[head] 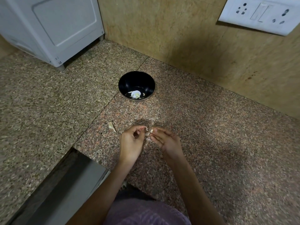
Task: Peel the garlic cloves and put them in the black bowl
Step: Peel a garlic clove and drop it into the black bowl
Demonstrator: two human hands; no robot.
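Observation:
A black bowl [136, 82] stands on the speckled granite counter [211, 135] near the back wall, with a few peeled garlic cloves [136, 94] at its bottom. Below it, my left hand [131, 140] and my right hand [165, 139] meet over the counter. Both pinch a small garlic clove [149, 131] between fingertips, its papery skin partly lifted. An unpeeled clove [111, 126] lies on the counter just left of my left hand. Bits of skin [148, 139] lie under my hands.
A white appliance [53, 28] stands at the back left. A switch and socket plate [261, 15] sits on the beige wall at the upper right. A sunken metal channel [65, 184] cuts the counter at the lower left.

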